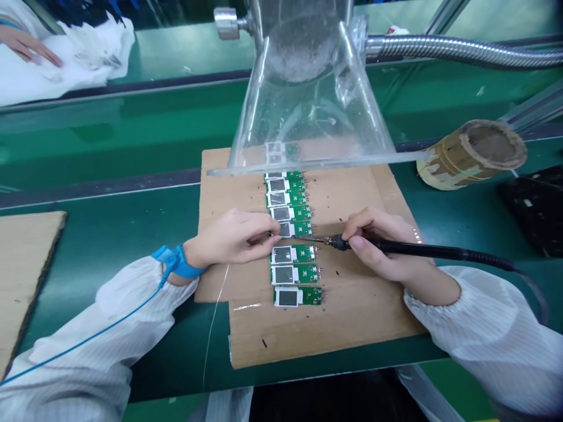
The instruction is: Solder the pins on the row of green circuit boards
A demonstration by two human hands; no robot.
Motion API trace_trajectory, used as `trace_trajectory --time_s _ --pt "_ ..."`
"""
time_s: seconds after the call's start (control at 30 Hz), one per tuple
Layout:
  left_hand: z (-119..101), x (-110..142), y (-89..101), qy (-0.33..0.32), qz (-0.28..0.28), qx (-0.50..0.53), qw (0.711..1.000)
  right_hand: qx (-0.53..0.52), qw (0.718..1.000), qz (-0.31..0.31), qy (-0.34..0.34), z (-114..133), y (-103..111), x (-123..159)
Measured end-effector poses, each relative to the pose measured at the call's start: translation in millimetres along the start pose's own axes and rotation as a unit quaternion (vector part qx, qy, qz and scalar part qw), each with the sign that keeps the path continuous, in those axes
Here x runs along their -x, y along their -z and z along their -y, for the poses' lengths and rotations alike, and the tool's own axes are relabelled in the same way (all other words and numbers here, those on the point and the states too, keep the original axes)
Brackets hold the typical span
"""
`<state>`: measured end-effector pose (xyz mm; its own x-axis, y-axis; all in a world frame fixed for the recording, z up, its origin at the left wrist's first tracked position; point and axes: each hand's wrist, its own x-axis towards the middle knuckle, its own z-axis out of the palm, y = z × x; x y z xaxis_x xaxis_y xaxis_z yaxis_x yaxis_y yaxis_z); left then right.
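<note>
My right hand [380, 240] grips a black soldering iron [400, 246] like a pen, and its tip points left at the edge of a green circuit board [301, 228] with a small grey screen. On the left side of that board, my left hand [240, 237] is closed in a pinch. A thin strand of solder wire [214, 322] runs up from the table edge to beneath this hand; the fingertips partly hide its end. Several like boards lie in a column on a cardboard sheet [352, 305], some nearer me, such as one board [299, 296] at the front.
A clear fume hood [312, 117] with a metal hose [461, 51] hangs over the far boards. At right stand a round cardboard tube [470, 155] and a black object [534, 205]. Another cardboard piece [29, 269] lies left. Across the bench shows another person's hand [29, 44].
</note>
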<state>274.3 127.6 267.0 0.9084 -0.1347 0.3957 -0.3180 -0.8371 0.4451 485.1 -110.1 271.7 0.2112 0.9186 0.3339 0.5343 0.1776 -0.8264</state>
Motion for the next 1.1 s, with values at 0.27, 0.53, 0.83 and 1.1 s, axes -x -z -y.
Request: trace_trajectory --time_s 0.27,0.53,0.83,1.1 --pt "1.5 3.2 -1.2 0.003 -0.008 0.003 1.000 -0.069 0.994 -0.067 -0.056 -11.9 0.6 7.7" --pt "-0.2 4.0 -4.1 0.113 -0.072 -0.004 0.991 -0.112 0.976 -0.158 -0.103 -11.1 -8.0 -1.5" --pt "-0.4 2.8 -1.2 0.078 -0.016 0.011 0.997 -0.050 0.980 -0.152 -0.118 -5.1 -6.0 -4.5" --pt "-0.6 -0.6 -2.0 0.109 -0.066 0.001 0.992 -0.062 0.983 -0.131 -0.116 -6.2 -4.4 -0.7"
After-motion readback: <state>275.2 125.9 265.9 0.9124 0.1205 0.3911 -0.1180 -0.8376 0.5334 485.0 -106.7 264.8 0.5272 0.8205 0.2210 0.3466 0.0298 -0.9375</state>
